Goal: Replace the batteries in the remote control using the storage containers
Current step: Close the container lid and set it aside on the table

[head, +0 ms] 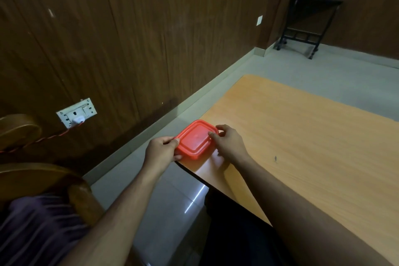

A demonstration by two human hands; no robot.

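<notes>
The left hand [160,150] grips the near-left corner of a small red rectangular plastic storage container [196,140], thumb on the lid's rim and fingers curled underneath. The right hand [229,143] pinches the opposite far-right edge, thumb and fingertips closed on the lid's lip. Between the hands, the container sits at the corner of the orange wood-grain table [302,136], its lid still seated. The step looks like prying the lid off. It would go best if the left hand held the base down firmly while the right peeled one corner upward gently, keeping the box level and away from the table edge just beside the left hand. No remote control is in view.
</notes>
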